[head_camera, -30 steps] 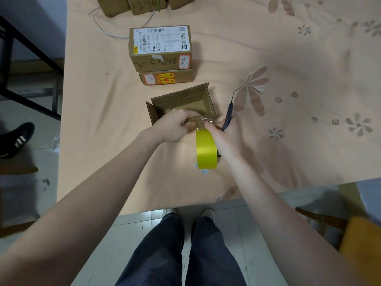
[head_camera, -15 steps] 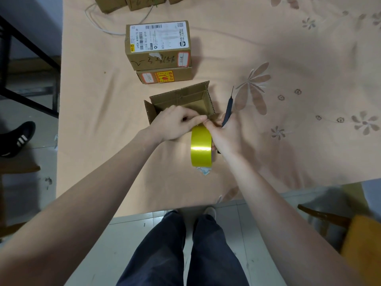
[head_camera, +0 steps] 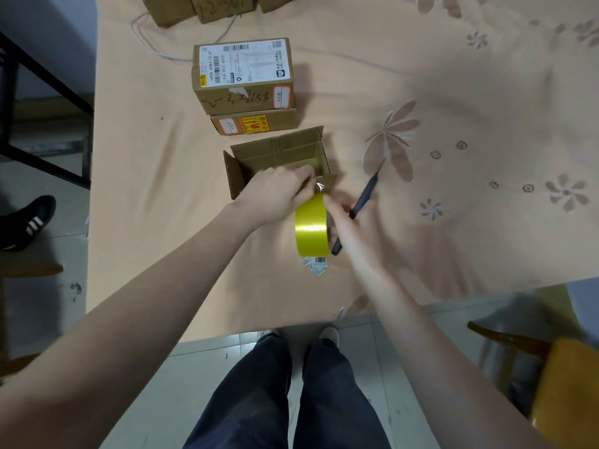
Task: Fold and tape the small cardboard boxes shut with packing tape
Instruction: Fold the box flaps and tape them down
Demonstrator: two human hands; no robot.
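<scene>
Leftmost, at the mid-left edge of the frame, a dark shoe (head_camera: 27, 222) with white stripes rests on the floor beside a black metal frame (head_camera: 48, 92). To its right, the table (head_camera: 146, 222) under a peach floral cloth fills the centre and right of the frame. Upper centre: two sealed boxes (head_camera: 246, 89) lie stacked, the upper one bearing a white shipping label and handwritten digits, the lower one a red-and-yellow sticker; a white cord (head_camera: 155, 43) curves past them toward more boxes (head_camera: 207, 4) at the top edge. Centre: an open cardboard box (head_camera: 278, 153) lies just below the stack, its flaps spread and its inside visible. The left hand (head_camera: 275, 196) rests on the near edge of this box, fingers curled over the cardboard and onto a short shiny strip of tape (head_camera: 319, 186) at the near right corner. Just below, a yellow roll of packing tape (head_camera: 311, 231) stands on edge, with a small barcode label (head_camera: 316, 265) under it. The right hand (head_camera: 353, 228) grips the roll from its right side, thumb at the top of the roll, and also holds a dark pen-like tool (head_camera: 366, 192) that points toward the upper right. Bottom centre: dark trousers (head_camera: 278, 400) and pale shoes (head_camera: 329, 335). Lower right corner: a wooden chair (head_camera: 557, 384) with a yellow seat.
</scene>
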